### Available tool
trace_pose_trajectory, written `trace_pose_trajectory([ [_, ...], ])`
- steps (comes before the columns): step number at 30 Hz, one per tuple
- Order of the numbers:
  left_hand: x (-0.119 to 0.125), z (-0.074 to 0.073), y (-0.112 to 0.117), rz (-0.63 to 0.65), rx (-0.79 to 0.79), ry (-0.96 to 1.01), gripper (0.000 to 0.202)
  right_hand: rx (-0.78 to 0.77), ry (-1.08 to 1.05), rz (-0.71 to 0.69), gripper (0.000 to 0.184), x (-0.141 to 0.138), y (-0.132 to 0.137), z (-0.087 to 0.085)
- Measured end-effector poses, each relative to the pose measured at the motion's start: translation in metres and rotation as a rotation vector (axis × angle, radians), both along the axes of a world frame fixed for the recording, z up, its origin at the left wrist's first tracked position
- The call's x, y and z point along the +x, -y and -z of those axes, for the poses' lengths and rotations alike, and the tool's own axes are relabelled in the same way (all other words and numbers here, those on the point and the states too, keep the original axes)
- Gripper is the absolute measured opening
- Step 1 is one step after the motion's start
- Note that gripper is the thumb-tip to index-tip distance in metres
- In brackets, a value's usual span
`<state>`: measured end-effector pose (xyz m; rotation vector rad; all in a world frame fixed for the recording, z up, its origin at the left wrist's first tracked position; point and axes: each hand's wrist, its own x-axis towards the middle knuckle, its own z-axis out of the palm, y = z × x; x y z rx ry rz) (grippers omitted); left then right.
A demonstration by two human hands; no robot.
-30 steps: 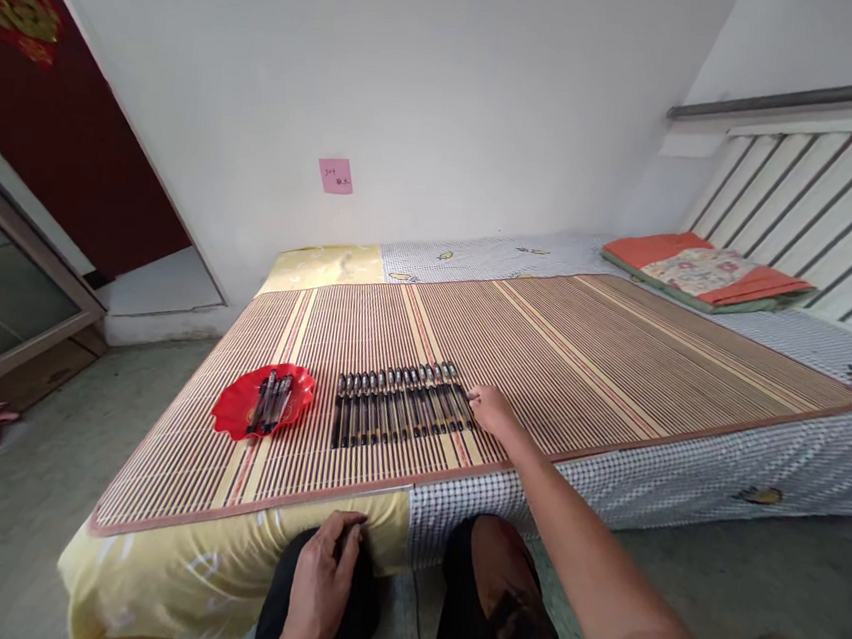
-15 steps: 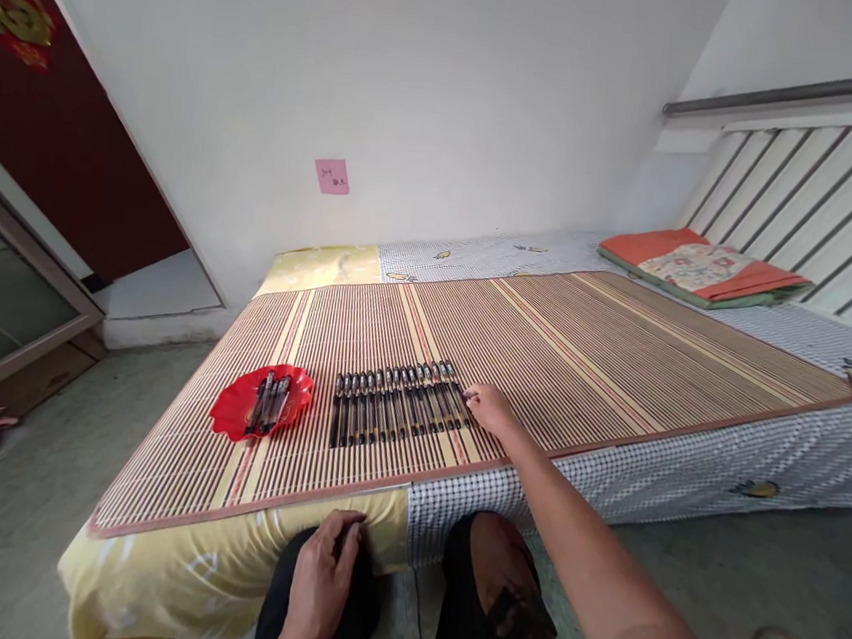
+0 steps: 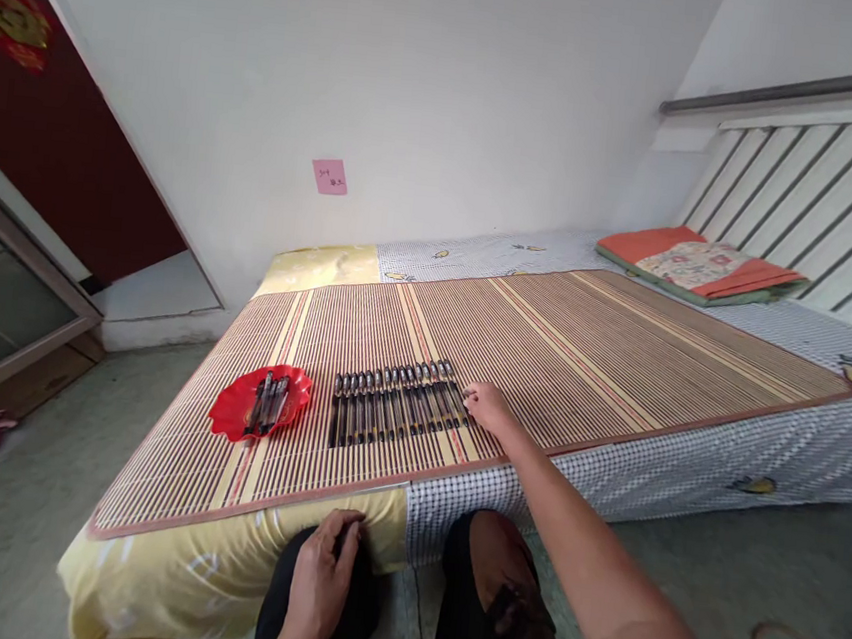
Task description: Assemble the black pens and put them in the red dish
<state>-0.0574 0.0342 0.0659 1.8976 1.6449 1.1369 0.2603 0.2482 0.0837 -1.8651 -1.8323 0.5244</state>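
Several dark pens (image 3: 392,405) with clear barrels lie side by side in a slanting row on the striped bamboo mat (image 3: 571,374). At the row's right end is my right hand (image 3: 487,407), its fingers pinched together low over the mat, close beside the last pen. A small dark bit shows at the fingertips, too little to name. My left hand (image 3: 324,571) rests on my left knee, holding nothing, with thumb and fingers apart and loosely bent. Left of the row stands a red scalloped plate (image 3: 226,407) with several more pens (image 3: 268,402) in it.
The mat covers a bed with yellow and checked sheets (image 3: 485,491). Folded orange-and-green bedding (image 3: 702,266) lies at the far right by a white slatted headboard (image 3: 829,198). A pink note (image 3: 329,177) is stuck on the wall. My knees press near the bed's front edge.
Both hands and the pens stay almost where they were. The whole view has shifted very slightly.
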Motion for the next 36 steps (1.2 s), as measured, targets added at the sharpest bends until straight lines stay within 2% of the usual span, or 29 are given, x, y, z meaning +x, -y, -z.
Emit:
trace_pose_trajectory([
  [8, -0.002, 0.003, 0.0, 0.008, 0.035, -0.023, 0.026, 0.022, -0.025, -0.01, 0.03, 0.001, 0.003, 0.002],
  [18, -0.002, 0.006, 0.0, 0.007, 0.038, -0.015, 0.027, 0.008, -0.074, -0.044, 0.043, 0.013, 0.037, 0.014],
  [22, -0.002, 0.006, 0.0, 0.01, 0.033, -0.01, 0.026, 0.017, -0.071, -0.065, 0.046, 0.014, 0.042, 0.012],
  [36, -0.003, 0.005, 0.001, 0.002, 0.018, -0.019, 0.026, -0.034, -0.055, -0.054, 0.037, 0.007, 0.048, 0.005],
])
